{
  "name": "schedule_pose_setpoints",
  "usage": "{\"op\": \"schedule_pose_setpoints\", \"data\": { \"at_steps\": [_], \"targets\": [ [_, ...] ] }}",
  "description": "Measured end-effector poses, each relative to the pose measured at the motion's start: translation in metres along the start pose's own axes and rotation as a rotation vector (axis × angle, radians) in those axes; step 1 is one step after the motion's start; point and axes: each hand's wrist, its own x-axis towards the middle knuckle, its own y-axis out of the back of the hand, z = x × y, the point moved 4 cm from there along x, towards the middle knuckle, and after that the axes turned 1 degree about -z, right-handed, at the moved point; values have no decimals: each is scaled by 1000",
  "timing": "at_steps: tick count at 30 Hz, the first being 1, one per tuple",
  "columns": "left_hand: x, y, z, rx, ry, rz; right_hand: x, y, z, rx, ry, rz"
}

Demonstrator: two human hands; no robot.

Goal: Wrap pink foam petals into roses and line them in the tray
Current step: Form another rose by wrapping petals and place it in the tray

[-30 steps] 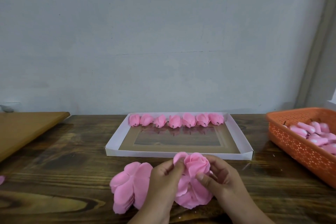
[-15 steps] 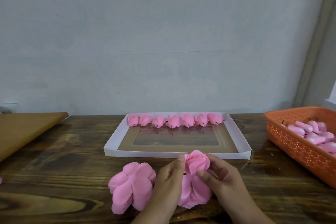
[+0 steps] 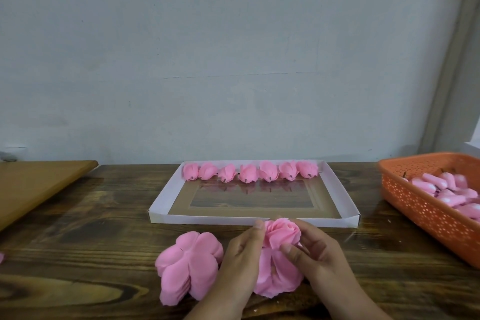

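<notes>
Room around the hands point(image 3: 280, 252)

Bare desk point(image 3: 91, 228) lies open far left; petal stack point(image 3: 188, 267) crowds just left, tray point(image 3: 249, 221) wall stands just ahead, orange basket point(image 3: 428, 213) blocks the right.

Both forearms reach in from the bottom edge and meet at the centre, the left hand point(image 3: 242, 254) on the left side and the right hand point(image 3: 315, 252) on the right, backs turned up toward the camera. The left hand's fingers point(image 3: 255, 231) are curled, with the fingertips pressed against the half-wrapped pink foam rose point(image 3: 281, 234). The right hand cups the other side, its thumb point(image 3: 292, 251) laid across the front and pinching the petals
</notes>
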Motion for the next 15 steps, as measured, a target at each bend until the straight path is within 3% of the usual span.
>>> {"op": "schedule_pose_setpoints", "data": {
  "at_steps": [5,8,11,13,15],
  "targets": [
    [-3,1,-3,-17,12,-36,-1,0,-1,-3,-15,17],
    [11,1,-9,-6,69,20,-1,2,-1,-18,-26,54],
    [15,-3,-19,-127,157,-48,-1,5,1,25,-38,103],
    [18,-5,-17,-156,171,-10,0,8,-1,71,-55,138],
    [11,3,-17,-140,81,-20,0,9,-1,122,-83,156]
  ]
}}
